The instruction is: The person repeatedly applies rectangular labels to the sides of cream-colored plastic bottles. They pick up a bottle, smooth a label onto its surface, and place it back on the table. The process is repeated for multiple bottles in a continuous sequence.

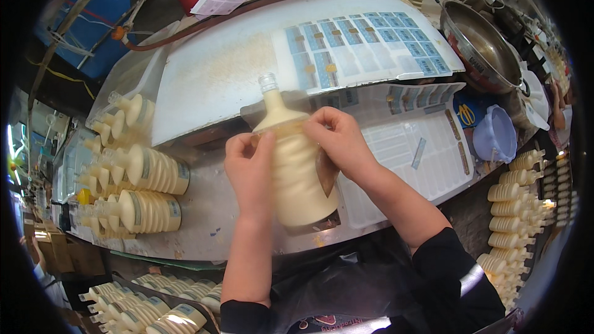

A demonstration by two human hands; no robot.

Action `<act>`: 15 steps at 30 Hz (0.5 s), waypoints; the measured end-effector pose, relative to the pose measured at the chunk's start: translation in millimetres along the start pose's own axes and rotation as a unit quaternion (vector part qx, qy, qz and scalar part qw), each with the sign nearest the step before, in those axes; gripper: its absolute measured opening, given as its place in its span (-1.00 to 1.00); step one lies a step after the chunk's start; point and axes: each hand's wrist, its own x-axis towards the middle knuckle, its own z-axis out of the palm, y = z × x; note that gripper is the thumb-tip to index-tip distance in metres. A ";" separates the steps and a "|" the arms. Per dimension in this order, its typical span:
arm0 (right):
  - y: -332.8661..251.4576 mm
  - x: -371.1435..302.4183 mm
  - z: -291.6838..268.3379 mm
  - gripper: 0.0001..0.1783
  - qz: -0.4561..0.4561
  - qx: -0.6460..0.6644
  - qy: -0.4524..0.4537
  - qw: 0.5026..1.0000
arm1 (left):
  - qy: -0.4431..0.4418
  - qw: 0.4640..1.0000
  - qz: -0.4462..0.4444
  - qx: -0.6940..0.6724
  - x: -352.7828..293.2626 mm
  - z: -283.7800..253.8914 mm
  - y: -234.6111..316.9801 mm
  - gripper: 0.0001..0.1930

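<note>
A cream ribbed bottle [303,185] lies in front of me on the worktable, its clear threaded neck pointing away. Across its shoulder runs a thin see-through strip [281,128], which looks like a label. My left hand [249,158] pinches the strip's left end with thumb and fingers against the bottle's side. At the other end, my right hand [337,136] pinches the strip near the right shoulder. Both hands are closed. A brown patch shows on or beside the bottle's right side, below my right hand; I cannot tell what it is.
Blue labels [352,31] in rows lie on a sloping white board [210,80]. Finished-looking cream bottles [148,210] lie stacked at left, with more [507,226] at right. A lilac bucket [495,136], a large metal pan [479,43] and a white ribbed tray [371,192] stand at right.
</note>
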 end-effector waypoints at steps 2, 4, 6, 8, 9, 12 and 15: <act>5.2 1.5 -0.6 -0.82 -0.007 0.002 0.006 1.000 | 0.000 1.000 0.002 0.012 -0.7 1.9 0.2 -0.77; 11.1 3.5 1.3 -0.83 -0.021 0.009 0.012 1.000 | 0.001 1.000 0.004 0.017 -1.3 1.6 -0.2 -0.78; 10.4 3.2 1.4 -0.84 -0.010 0.019 0.010 1.000 | -0.001 1.000 0.003 0.016 -1.5 1.9 1.0 -0.79; 9.0 2.7 0.8 -0.84 -0.008 0.012 0.010 1.000 | -0.004 1.000 0.000 0.002 -2.3 3.2 1.3 -0.79; 8.2 2.6 0.9 -0.84 -0.007 0.013 0.010 1.000 | -0.004 1.000 0.002 0.002 -2.4 3.3 1.7 -0.79; 8.4 3.0 1.1 -0.84 -0.008 0.017 0.011 1.000 | -0.009 1.000 0.006 0.004 -2.3 2.7 1.4 -0.78; 10.9 4.3 1.3 -0.84 -0.019 0.019 0.016 1.000 | -0.015 1.000 0.007 -0.005 -0.9 1.9 -0.5 -0.80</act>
